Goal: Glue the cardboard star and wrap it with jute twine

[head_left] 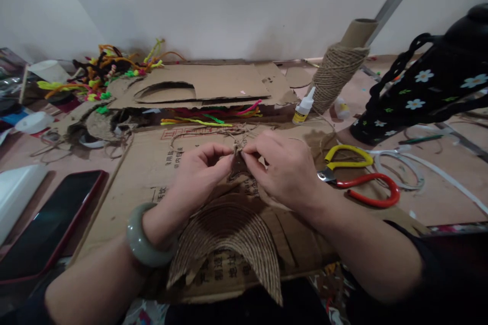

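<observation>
Twine (237,146), bunched in a small knot, is right in the middle, up between both sets of fingertips and above the cardboard (114,198). On it from one side is the left hand (206,167), thumb and forefinger pinched nearly together at the knot, the other fingers curled under. In from the opposite side comes the right hand (287,167), back of the hand uppermost, thumb and forefinger tight on the twine too, barely any gap showing. Loose ends straggle out just beyond the fingers.

Close below the hands lies a curved mat (229,223), ridged row upon row, its two tips pointing toward the person, one reaching past the cardboard's edge. A pale bangle (144,236) rings the left wrist.

To the right, just beside the right hand, scissors (358,181) show one yellow and one red handle; beyond them a glue bottle (304,107) leans near the spool (335,71). Far right, a flowered flask (430,84); over on the left, a phone (53,218), dark screen up.

Now the tricky bits: the right hand's curled fingers cover its palm, and the left hand's lower fingers are tucked from sight. How the knot is wound is too small to read, and a dark patch beneath it defies naming. Flask and phone are both cut off by the frame, and dark sleeves melt into shadow.
</observation>
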`<state>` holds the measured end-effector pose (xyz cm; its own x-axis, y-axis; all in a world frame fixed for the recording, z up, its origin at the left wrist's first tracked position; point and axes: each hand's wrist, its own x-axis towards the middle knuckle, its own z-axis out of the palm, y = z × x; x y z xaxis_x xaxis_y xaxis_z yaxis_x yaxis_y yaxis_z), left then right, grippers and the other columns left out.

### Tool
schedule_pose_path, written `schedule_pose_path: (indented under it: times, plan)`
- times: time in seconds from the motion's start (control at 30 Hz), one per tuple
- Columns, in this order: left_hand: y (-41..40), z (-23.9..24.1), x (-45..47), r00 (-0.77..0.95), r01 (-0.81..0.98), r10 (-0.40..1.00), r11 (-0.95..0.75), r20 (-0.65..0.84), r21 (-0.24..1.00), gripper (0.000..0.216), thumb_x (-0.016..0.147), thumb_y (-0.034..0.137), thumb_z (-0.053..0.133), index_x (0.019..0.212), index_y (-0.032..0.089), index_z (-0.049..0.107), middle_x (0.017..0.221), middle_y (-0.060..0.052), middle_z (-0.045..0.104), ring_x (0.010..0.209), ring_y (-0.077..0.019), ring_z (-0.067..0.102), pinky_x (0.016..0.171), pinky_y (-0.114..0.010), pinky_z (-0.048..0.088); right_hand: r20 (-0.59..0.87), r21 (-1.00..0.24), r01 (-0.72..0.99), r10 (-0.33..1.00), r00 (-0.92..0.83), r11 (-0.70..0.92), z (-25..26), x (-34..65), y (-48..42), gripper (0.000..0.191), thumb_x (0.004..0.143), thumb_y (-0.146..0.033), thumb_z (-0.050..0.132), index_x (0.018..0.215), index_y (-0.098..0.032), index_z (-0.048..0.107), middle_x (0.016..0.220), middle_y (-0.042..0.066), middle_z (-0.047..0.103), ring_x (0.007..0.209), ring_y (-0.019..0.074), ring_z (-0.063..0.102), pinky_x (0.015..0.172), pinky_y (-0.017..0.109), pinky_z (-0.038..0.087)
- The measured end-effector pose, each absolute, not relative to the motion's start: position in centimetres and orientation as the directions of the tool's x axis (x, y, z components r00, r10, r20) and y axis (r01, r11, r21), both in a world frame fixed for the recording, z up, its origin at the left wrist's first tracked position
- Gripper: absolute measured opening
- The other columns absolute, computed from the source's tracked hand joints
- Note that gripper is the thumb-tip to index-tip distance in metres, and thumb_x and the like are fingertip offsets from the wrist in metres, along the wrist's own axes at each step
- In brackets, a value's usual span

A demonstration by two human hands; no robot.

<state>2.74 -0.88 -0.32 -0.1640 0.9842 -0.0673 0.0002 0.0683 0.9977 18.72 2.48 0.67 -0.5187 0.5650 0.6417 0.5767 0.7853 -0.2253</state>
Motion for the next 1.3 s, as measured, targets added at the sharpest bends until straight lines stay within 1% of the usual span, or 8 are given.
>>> schedule_pose_path:
  times: [0.13, 0.23, 0.3, 0.5, 0.63, 0.8, 1.0, 1.3]
  plan:
    - [-0.85, -0.39, 2.73, -0.165, -0.001, 0.984, 0.067, -0.067, 0.998, 0.015, 0.064, 0.028, 0.073, 0.069, 0.016, 0.066, 0.062, 0.0, 0.063, 0.056, -0.0099, 0.053, 0.055, -0.023, 0.042, 0.673, -0.091, 0.614, 0.503, -0.543, 0.784, 0.65, 18.63, 2.11, 0.022, 0.088, -0.019, 0.044, 0.072, -0.017, 0.06, 0.068, 0.002, 0.061, 0.064, 0.0124, 0.053, 0.06, 0.025, 0.037]
    - [-0.79, -0.42, 2.73, -0.17, -0.01, 0.984, 0.052, -0.053, 0.999, 0.014, 0.064, 0.026, 0.073, 0.069, 0.016, 0.066, 0.063, 0.001, 0.063, 0.056, -0.0097, 0.053, 0.056, -0.023, 0.043, 0.672, -0.059, 0.613, 0.485, -0.56, 0.788, 0.62, 18.58, 1.93, 0.02, 0.086, -0.015, 0.046, 0.073, -0.017, 0.061, 0.068, 0.002, 0.061, 0.064, 0.0128, 0.052, 0.06, 0.026, 0.037]
    - [-0.74, -0.38, 2.79, -0.179, -0.027, 0.982, 0.053, -0.057, 0.998, 0.013, 0.063, 0.024, 0.073, 0.068, 0.016, 0.065, 0.063, 0.001, 0.063, 0.057, -0.0097, 0.053, 0.057, -0.023, 0.043, 0.668, -0.07, 0.607, 0.489, -0.562, 0.792, 0.59, 18.52, 1.85, 0.018, 0.085, -0.015, 0.048, 0.075, -0.017, 0.063, 0.069, 0.002, 0.062, 0.065, 0.0133, 0.053, 0.06, 0.026, 0.038]
    - [-0.6, -0.11, 2.92, -0.162, -0.114, 0.985, 0.044, -0.062, 0.992, 0.014, 0.062, 0.022, 0.075, 0.068, 0.016, 0.064, 0.063, 0.002, 0.062, 0.059, -0.0091, 0.054, 0.06, -0.023, 0.045, 0.635, -0.171, 0.576, 0.537, -0.556, 0.799, 0.66, 18.24, 1.66, 0.017, 0.085, -0.016, 0.05, 0.083, -0.017, 0.067, 0.08, 0.004, 0.065, 0.074, 0.0147, 0.057, 0.066, 0.026, 0.042]
    - [-0.6, 0.0, 2.81, -0.147, -0.15, 0.986, 0.057, -0.079, 0.987, 0.013, 0.063, 0.02, 0.075, 0.071, 0.016, 0.065, 0.067, 0.002, 0.063, 0.062, -0.0091, 0.055, 0.063, -0.022, 0.045, 0.637, -0.155, 0.591, 0.537, -0.553, 0.792, 0.79, 18.24, 1.7, 0.018, 0.086, -0.017, 0.049, 0.086, -0.017, 0.068, 0.083, 0.005, 0.064, 0.075, 0.0153, 0.055, 0.066, 0.027, 0.042]
    - [-0.71, -0.15, 2.63, -0.092, -0.235, 0.991, 0.077, -0.101, 0.969, 0.014, 0.071, 0.029, 0.071, 0.073, 0.016, 0.065, 0.067, 0.001, 0.063, 0.062, -0.0093, 0.055, 0.061, -0.022, 0.044, 0.646, -0.127, 0.584, 0.514, -0.564, 0.802, 0.81, 18.32, 1.73, 0.021, 0.086, -0.015, 0.048, 0.088, -0.016, 0.068, 0.082, 0.006, 0.063, 0.075, 0.0158, 0.055, 0.065, 0.028, 0.043]
    - [-0.7, -0.15, 2.65, -0.122, -0.244, 0.988, 0.06, -0.092, 0.968, 0.015, 0.068, 0.027, 0.074, 0.068, 0.015, 0.065, 0.064, 0.001, 0.063, 0.059, -0.0085, 0.054, 0.058, -0.02, 0.043, 0.674, -0.116, 0.558, 0.478, -0.563, 0.821, 0.78, 18.38, 1.77, 0.02, 0.086, -0.014, 0.048, 0.086, -0.014, 0.068, 0.082, 0.007, 0.064, 0.075, 0.0165, 0.057, 0.065, 0.028, 0.045]
    - [-0.8, 0.04, 2.64, -0.088, -0.23, 0.993, 0.052, -0.074, 0.972, 0.014, 0.068, 0.027, 0.074, 0.068, 0.015, 0.067, 0.066, 0.0, 0.065, 0.062, -0.0094, 0.056, 0.061, -0.021, 0.045, 0.635, -0.297, 0.517, 0.57, -0.521, 0.803, 1.12, 18.65, 1.97, 0.021, 0.088, -0.017, 0.046, 0.088, -0.014, 0.067, 0.086, 0.007, 0.063, 0.081, 0.0152, 0.06, 0.071, 0.027, 0.048]
